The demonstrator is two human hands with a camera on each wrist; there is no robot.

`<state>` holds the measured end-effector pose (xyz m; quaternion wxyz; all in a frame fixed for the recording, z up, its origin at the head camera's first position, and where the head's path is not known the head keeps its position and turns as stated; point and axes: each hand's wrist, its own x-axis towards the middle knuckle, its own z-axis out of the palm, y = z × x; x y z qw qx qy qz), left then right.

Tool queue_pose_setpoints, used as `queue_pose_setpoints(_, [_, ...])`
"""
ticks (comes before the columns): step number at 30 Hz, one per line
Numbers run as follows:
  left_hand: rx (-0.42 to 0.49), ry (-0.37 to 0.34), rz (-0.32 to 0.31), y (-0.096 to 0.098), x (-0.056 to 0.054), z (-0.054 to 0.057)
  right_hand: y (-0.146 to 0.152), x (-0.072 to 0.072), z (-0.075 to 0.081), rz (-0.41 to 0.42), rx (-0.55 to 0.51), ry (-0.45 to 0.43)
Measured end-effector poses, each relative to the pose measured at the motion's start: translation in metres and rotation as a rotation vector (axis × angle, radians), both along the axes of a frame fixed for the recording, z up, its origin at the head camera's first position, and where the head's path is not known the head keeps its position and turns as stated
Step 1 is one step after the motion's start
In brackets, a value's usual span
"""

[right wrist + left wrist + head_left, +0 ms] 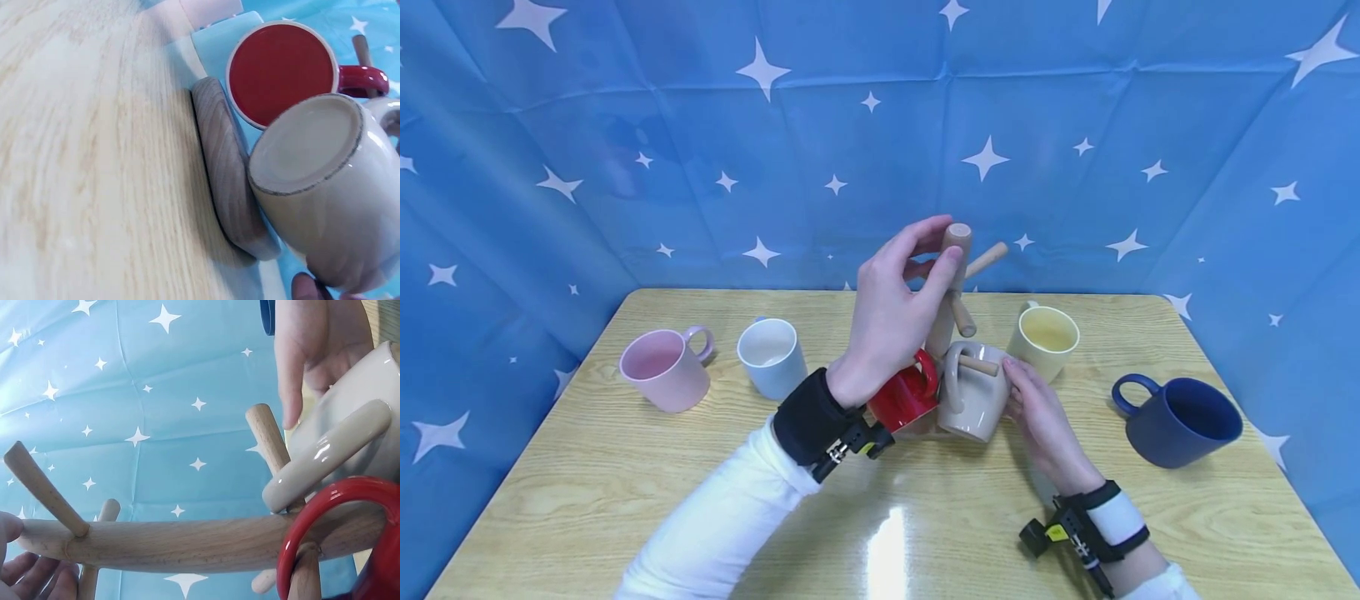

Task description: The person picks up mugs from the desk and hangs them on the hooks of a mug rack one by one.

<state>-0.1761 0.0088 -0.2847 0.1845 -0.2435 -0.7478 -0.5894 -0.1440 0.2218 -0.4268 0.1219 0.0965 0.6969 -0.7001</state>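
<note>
1. While the left hand (895, 300) grasps the top of the stand (942, 329) near the middle of the head view, the right hand (1045, 421) touches the grey mug (979, 407); whether it pinches it or merely rests against it cannot be told.
2. The mug is below the frame's centre, just right of the red mug (901, 400), its base toward the bottom edge.
3. Its handle (952, 379), on its left, appears to circle the low peg (980, 365), whose long axis points rightward.
4. Being nearer, the right hand seems better placed to shift the mug along that axis.
</note>
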Motion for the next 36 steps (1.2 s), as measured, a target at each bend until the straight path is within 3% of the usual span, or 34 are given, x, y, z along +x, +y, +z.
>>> queue_pose_setpoints(9, [-0.006, 0.079, 0.12, -0.016, 0.003, -0.005, 0.006, 0.004, 0.012, -0.039, 0.062, 0.073])
queue_pose_setpoints(17, [0.014, 0.072, 0.175, -0.033, 0.007, -0.015, 0.011, 0.01, 0.042, -0.042, 0.112, 0.201])
queue_pose_setpoints(21, [0.053, 0.012, 0.188, -0.041, 0.001, -0.022, 0.008, 0.006, 0.062, -0.023, 0.143, 0.272])
queue_pose_setpoints(28, [0.09, -0.204, 0.125, -0.048, -0.009, -0.03, 0.002, -0.009, 0.099, 0.005, 0.191, 0.383])
queue_pose_setpoints(32, [0.101, -0.236, 0.121, -0.045, -0.013, -0.03, -0.004, -0.019, 0.115, 0.034, 0.217, 0.45])
queue_pose_setpoints(36, [0.112, -0.241, 0.121, -0.04, -0.015, -0.028, -0.012, -0.027, 0.127, 0.038, 0.152, 0.476])
